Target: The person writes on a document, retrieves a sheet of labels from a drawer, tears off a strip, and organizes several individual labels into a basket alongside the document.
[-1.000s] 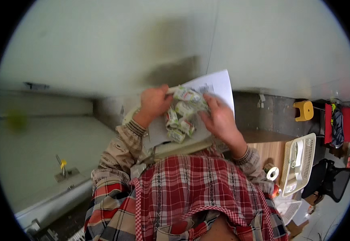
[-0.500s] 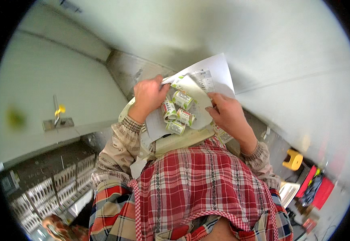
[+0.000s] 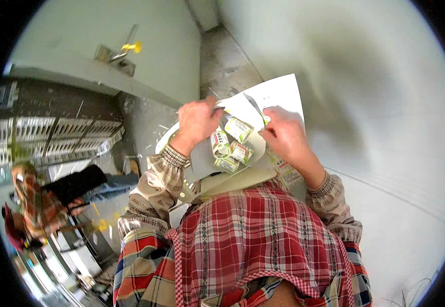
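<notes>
Several curled rolls of green-and-white printed labels [image 3: 238,130] lie together against my apron, on white paper in a pale, yellowish plastic basket [image 3: 222,184]. Behind them a printed white sheet [image 3: 286,92] stands up, tilted away from me. My left hand [image 3: 197,123] is closed on the upper left edge of the paper, above the label rolls. On the other side my right hand [image 3: 286,137] is closed, thumb against fingers, on the curved paper beside the rolls. Its fingertips are slightly blurred. Below my right wrist another label strip [image 3: 288,173] hangs near the basket's edge.
A pale wall [image 3: 375,102] stands close on the right. Ahead to the left is a door with a metal latch and yellow handle [image 3: 130,48]. White slatted crates [image 3: 38,133] line the left side. Another person in a plaid top [image 3: 41,204] is at the lower left.
My view has swung to the right, so the door and crates sit differently and another person shows more fully at left. Both hands remain at the paper; the sheet and rolls have shifted slightly.
</notes>
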